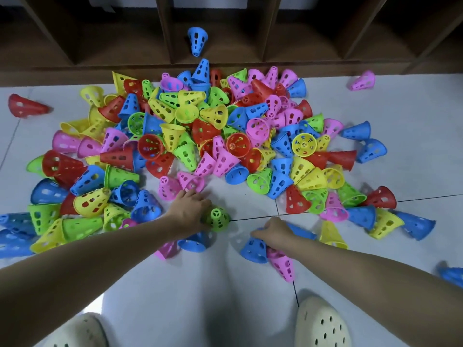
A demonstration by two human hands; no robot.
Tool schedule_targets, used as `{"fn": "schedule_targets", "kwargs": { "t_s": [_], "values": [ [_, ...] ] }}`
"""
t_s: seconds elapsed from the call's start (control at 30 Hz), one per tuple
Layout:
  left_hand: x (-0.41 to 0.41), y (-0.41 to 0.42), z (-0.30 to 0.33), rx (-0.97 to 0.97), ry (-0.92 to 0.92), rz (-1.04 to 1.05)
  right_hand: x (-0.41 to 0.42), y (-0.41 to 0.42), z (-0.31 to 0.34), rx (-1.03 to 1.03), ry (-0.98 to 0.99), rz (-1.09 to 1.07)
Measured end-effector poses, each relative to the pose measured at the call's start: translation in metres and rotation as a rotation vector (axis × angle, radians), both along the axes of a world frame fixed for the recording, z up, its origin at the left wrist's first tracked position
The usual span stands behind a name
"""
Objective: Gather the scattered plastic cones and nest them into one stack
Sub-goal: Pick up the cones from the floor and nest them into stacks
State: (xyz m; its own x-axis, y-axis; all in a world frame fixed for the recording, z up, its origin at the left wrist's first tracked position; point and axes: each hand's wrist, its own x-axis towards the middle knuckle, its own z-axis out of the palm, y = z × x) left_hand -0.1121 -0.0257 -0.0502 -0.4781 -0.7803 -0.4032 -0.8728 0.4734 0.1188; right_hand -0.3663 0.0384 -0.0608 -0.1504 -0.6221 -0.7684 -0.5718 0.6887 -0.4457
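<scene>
A big heap of perforated plastic cones (200, 131) in red, blue, green, yellow and pink lies spread over the tiled floor. My left hand (189, 211) grips a green cone (218, 219) at the near edge of the heap, with a blue cone (195, 242) just below it. My right hand (271, 234) grips a blue cone (254, 249) lying on its side on the floor; a pink cone (283, 267) lies right under my wrist. Fingers of both hands are partly hidden by the cones.
A dark wooden shelf unit (225, 33) runs along the back, with one blue cone (197, 40) in a cubby. Stray cones lie far left (25, 106) and far right (363, 81). Two cream clogs (322, 326) stand at the bottom on the grey tiles.
</scene>
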Motion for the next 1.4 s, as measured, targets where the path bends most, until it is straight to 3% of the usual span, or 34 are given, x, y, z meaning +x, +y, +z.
{"fn": "schedule_targets", "kwargs": {
  "t_s": [0.17, 0.3, 0.4, 0.53, 0.77, 0.93, 1.07, 1.4],
  "values": [
    [0.024, 0.001, 0.006, 0.003, 0.048, 0.041, 0.012, -0.005, 0.014, -0.287, -0.069, 0.018],
    [0.044, 0.0, 0.017, -0.023, 0.005, 0.036, 0.01, -0.007, 0.024, -0.557, -0.041, 0.295],
    [0.058, -0.001, 0.024, -0.007, -0.017, 0.084, 0.006, 0.0, 0.022, -0.554, 0.036, 0.513],
    [0.072, -0.001, 0.029, 0.04, 0.039, 0.142, 0.006, 0.009, 0.021, -0.552, 0.082, 0.595],
    [0.079, 0.011, 0.029, 0.029, 0.016, 0.198, 0.057, 0.01, 0.042, -0.945, 0.048, 0.79],
    [0.085, 0.013, 0.033, -0.003, 0.004, 0.189, 0.097, 0.006, 0.029, -0.954, 0.096, 1.186],
    [0.09, 0.018, 0.034, -0.033, 0.1, 0.249, 0.104, -0.003, 0.025, -0.822, 0.252, 1.417],
    [0.094, 0.034, 0.035, -0.056, 0.234, 0.228, 0.103, 0.016, 0.026, -0.503, 0.14, 1.074]
  ]
}}
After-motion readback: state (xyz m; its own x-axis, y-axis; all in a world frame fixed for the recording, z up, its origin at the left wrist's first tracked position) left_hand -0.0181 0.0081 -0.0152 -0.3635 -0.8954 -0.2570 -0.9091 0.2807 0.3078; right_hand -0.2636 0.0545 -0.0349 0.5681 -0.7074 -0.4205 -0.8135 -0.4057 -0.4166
